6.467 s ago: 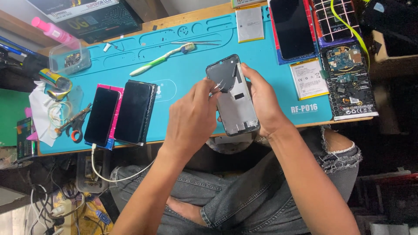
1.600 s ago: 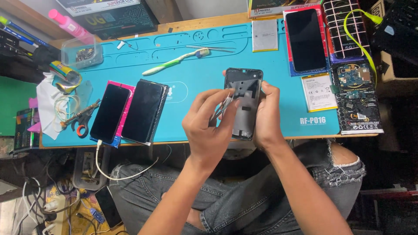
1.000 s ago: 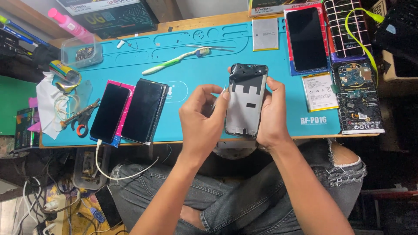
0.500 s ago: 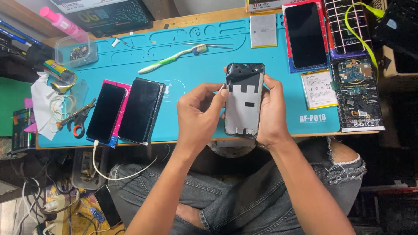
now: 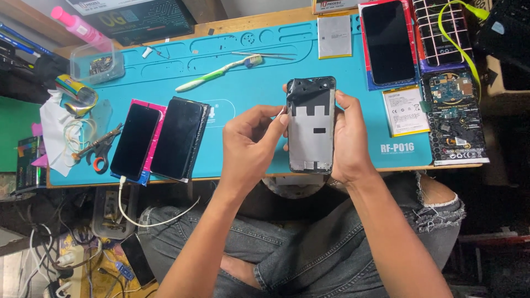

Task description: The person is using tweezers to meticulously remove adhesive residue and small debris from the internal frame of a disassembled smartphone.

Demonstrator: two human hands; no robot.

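My right hand (image 5: 349,138) grips an opened grey phone frame (image 5: 311,127) upright above the front edge of a teal work mat (image 5: 232,77), fingers wrapped around its right side. My left hand (image 5: 251,144) is at the frame's left edge, thumb and forefinger pinched together on a small pale strip or tool tip touching that edge. The inner metal plate of the frame faces me, with dark film near its top.
Two dark phones (image 5: 160,138) lie on the mat's left, scissors (image 5: 96,149) beside them. A green toothbrush (image 5: 218,72), tweezers (image 5: 262,54), a battery (image 5: 406,110), another phone (image 5: 387,41) and a circuit board (image 5: 450,99) lie behind and to the right.
The phone frame has been turned upright and steadied in my right hand. My left hand has shifted from the frame's middle to its left edge, pinching there.
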